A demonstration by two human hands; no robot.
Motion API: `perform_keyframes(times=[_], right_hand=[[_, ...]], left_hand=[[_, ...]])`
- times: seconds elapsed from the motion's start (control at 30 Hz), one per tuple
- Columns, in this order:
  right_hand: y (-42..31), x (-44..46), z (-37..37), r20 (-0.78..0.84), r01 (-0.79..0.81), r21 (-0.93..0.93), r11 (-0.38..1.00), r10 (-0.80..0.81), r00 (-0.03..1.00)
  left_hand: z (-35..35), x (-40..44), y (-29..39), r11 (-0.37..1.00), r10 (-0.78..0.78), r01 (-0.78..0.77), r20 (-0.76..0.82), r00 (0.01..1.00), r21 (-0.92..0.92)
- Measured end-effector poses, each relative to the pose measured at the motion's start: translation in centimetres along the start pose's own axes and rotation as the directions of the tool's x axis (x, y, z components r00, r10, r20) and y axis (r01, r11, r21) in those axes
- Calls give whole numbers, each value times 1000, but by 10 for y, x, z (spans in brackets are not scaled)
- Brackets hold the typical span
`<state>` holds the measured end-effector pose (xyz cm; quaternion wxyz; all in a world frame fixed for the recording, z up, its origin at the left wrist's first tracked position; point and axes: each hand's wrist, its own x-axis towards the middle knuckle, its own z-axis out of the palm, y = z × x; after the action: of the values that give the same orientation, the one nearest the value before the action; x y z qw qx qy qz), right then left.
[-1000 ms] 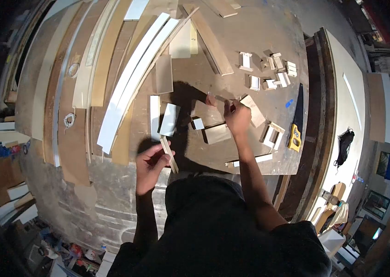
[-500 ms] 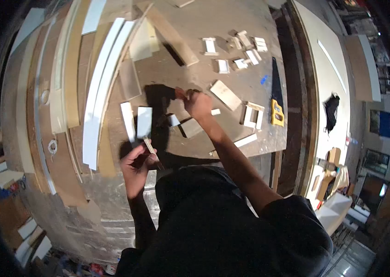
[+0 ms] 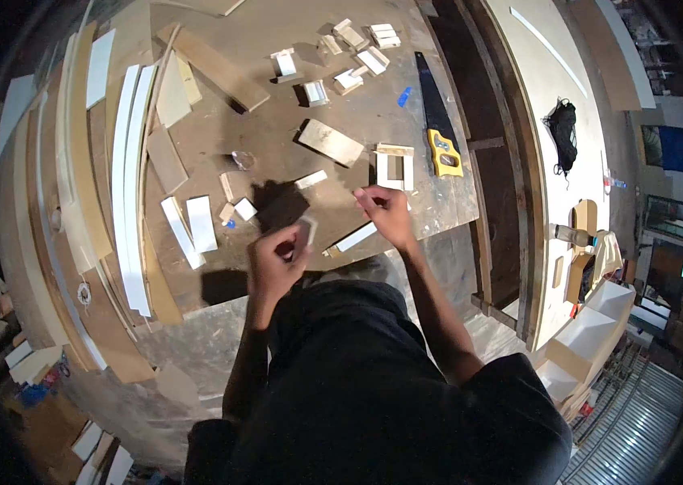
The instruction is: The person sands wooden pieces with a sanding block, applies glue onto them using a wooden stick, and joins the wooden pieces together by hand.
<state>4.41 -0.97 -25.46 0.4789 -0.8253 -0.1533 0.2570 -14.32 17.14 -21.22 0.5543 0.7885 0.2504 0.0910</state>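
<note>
My left hand is closed around a small flat wooden piece, held above the bench's near edge. To its right, my right hand has thumb and fingertips pinched together; whatever may be between them is too small to make out. Just beyond that hand lies a small rectangular wooden frame. A short wood strip rests between and beyond the hands, with a wooden block further back. Below the right fingertips is a white-faced strip.
A yellow-handled handsaw lies at the right edge of the bench. Several small wooden assemblies sit at the back. White offcuts, a crumpled reddish translucent item and long white strips lie left.
My right hand has left the reddish item, now lying on the bench, and moved right and nearer. My left hand has moved right with its wooden piece. The view has shifted.
</note>
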Motion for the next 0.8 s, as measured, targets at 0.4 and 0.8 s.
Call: perform_keyframes(times=[0.4,0.8], right_hand=[[15,-8,-133,204,461,-461,759,-415,887],[132,41,-150,131,385,-441,810,-367,921]], left_hand=[[178,102,57,827,239,-404,407,882,390],[222,102,-13,983,87,-66,-120,989,170]])
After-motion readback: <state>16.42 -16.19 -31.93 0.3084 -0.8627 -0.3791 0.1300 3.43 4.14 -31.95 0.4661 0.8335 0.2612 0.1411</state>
